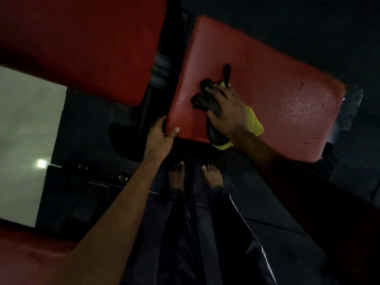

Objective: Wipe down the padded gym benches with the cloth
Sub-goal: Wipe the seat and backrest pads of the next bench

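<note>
Right grip (228,110), fingers spread, presses the cloth (254,120) onto the red bench pad (277,79) — left grip (161,134) clamps its corner; best overlap strokes.

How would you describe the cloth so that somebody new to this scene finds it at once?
Find the brighter red bench pad on the right. Near its front edge, the right hand presses on the cloth. It is bright yellow with black parts, the only yellow thing here.
</note>
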Available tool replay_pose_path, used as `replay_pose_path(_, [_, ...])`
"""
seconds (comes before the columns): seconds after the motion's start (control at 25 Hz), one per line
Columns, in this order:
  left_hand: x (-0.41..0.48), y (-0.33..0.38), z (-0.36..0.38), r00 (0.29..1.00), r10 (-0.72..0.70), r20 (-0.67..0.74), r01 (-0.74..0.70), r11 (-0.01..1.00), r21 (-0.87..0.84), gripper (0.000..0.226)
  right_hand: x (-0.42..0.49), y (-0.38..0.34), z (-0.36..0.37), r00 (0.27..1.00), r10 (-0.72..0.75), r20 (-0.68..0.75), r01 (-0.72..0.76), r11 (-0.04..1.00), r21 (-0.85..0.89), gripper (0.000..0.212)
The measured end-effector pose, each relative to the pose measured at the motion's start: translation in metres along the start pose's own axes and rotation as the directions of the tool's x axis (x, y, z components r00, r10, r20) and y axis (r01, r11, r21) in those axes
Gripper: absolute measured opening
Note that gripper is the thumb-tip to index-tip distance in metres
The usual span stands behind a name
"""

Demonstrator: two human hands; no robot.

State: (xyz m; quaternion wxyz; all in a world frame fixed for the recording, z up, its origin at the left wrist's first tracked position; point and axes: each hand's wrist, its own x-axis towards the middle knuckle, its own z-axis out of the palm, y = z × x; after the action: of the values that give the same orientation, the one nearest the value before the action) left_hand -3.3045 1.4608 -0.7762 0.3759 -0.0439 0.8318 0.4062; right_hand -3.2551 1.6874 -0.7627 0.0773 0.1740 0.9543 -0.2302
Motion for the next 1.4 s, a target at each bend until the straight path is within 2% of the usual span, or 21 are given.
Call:
replay_pose_path(0.04, [-0.002, -0.001, 0.0, 1.0, 0.009, -0.011, -0.009, 1.0, 0.014, 0.061, 0.004, -0.01, 0.004, 0.999, 0.026, -0.02, -0.027, 1.0, -0.006, 0.061])
replay_pose_path(0.08, [-0.003, -0.002, 0.0, 0.999, 0.035, -0.03, -0.034, 0.999, 0.037, 0.061, 0.004, -0.017, 0.009, 0.999, -0.048, -0.021, 0.046, 0.998, -0.052, 0.059])
replay_pose_path(0.16, [-0.008, -0.003, 0.002, 0.993, 0.11, -0.051, -0.107, 0.992, 0.064, 0.059, -0.003, -0.015, 0.011, 0.925, -0.356, 0.133, 0.375, 0.911, -0.169, 0.062])
replay_pose_path(0.2, [-0.012, -0.003, 0.003, 0.99, 0.129, -0.058, -0.126, 0.99, 0.064, 0.06, 0.002, -0.008, 0.004, 0.86, -0.449, 0.241, 0.496, 0.848, -0.19, 0.063])
replay_pose_path(0.24, [-0.014, -0.005, 0.005, 0.988, 0.136, -0.07, -0.133, 0.99, 0.05, 0.06, 0.014, 0.001, -0.003, 0.831, -0.468, 0.301, 0.534, 0.822, -0.196, 0.064])
replay_pose_path(0.28, [-0.016, -0.007, 0.008, 0.988, 0.132, -0.079, -0.131, 0.991, 0.026, 0.061, 0.027, 0.005, -0.008, 0.855, -0.432, 0.287, 0.495, 0.843, -0.208, 0.064])
replay_pose_path(0.36, [-0.018, -0.01, 0.009, 0.987, 0.13, -0.091, -0.133, 0.991, -0.028, 0.061, 0.054, 0.001, -0.013, 0.963, -0.228, 0.145, 0.25, 0.955, -0.161, 0.06])
replay_pose_path(0.4, [-0.019, -0.012, 0.009, 0.988, 0.127, -0.093, -0.132, 0.99, -0.054, 0.061, 0.061, -0.008, -0.012, 0.988, -0.131, 0.08, 0.141, 0.982, -0.123, 0.058])
replay_pose_path(0.48, [-0.02, -0.014, 0.009, 0.99, 0.11, -0.094, -0.117, 0.99, -0.083, 0.061, 0.065, -0.03, -0.004, 0.992, -0.12, 0.05, 0.125, 0.984, -0.128, 0.057])
replay_pose_path(0.52, [-0.021, -0.013, 0.009, 0.988, 0.117, -0.104, -0.124, 0.99, -0.07, 0.061, 0.063, -0.036, -0.001, 0.975, -0.202, 0.091, 0.214, 0.966, -0.149, 0.057])
replay_pose_path(0.6, [-0.02, -0.006, 0.011, 0.97, 0.197, -0.143, -0.199, 0.98, 0.005, 0.061, 0.059, -0.035, -0.001, 0.864, -0.436, 0.25, 0.48, 0.865, -0.149, 0.06])
replay_pose_path(0.68, [-0.015, 0.006, 0.015, 0.945, 0.302, -0.124, -0.292, 0.952, 0.096, 0.061, 0.074, -0.024, -0.007, 0.762, -0.538, 0.36, 0.614, 0.778, -0.136, 0.063])
replay_pose_path(0.72, [-0.012, 0.011, 0.018, 0.943, 0.321, -0.092, -0.31, 0.944, 0.114, 0.063, 0.084, -0.018, -0.01, 0.768, -0.532, 0.358, 0.609, 0.779, -0.148, 0.062])
replay_pose_path(0.8, [-0.011, 0.017, 0.022, 0.953, 0.298, -0.057, -0.29, 0.95, 0.119, 0.071, 0.101, -0.008, -0.018, 0.833, -0.467, 0.297, 0.527, 0.834, -0.167, 0.06])
replay_pose_path(0.92, [-0.012, 0.02, 0.023, 0.952, 0.294, -0.085, -0.282, 0.951, 0.129, 0.073, 0.107, -0.003, -0.025, 0.968, -0.234, 0.091, 0.244, 0.963, -0.111, 0.061])
replay_pose_path(1.0, [-0.004, 0.031, 0.021, 0.951, 0.287, -0.117, -0.273, 0.954, 0.127, 0.065, 0.094, -0.018, -0.012, 0.999, -0.033, -0.014, 0.032, 0.997, -0.067, 0.06])
replay_pose_path(1.08, [0.014, 0.042, 0.021, 0.957, 0.279, -0.086, -0.263, 0.952, 0.156, 0.06, 0.079, -0.03, -0.003, 0.998, -0.034, -0.045, 0.029, 0.993, -0.111, 0.057])
replay_pose_path(1.2, [0.036, 0.043, 0.025, 0.954, 0.289, 0.072, -0.298, 0.909, 0.292, 0.072, 0.093, -0.007, -0.018, 0.966, -0.242, 0.096, 0.256, 0.949, -0.185, 0.056])
replay_pose_path(1.24, [0.037, 0.041, 0.026, 0.955, 0.282, 0.09, -0.296, 0.901, 0.317, 0.076, 0.107, 0.003, -0.027, 0.968, -0.233, 0.098, 0.248, 0.95, -0.191, 0.058])
replay_pose_path(1.36, [0.033, 0.042, 0.025, 0.963, 0.254, 0.091, -0.27, 0.911, 0.311, 0.079, 0.131, 0.009, -0.034, 0.999, 0.0, -0.05, -0.005, 0.994, -0.109, 0.056])
replay_pose_path(1.4, [0.031, 0.044, 0.025, 0.963, 0.259, 0.078, -0.27, 0.914, 0.301, 0.079, 0.131, 0.003, -0.029, 0.998, 0.01, -0.065, -0.017, 0.993, -0.118, 0.054])
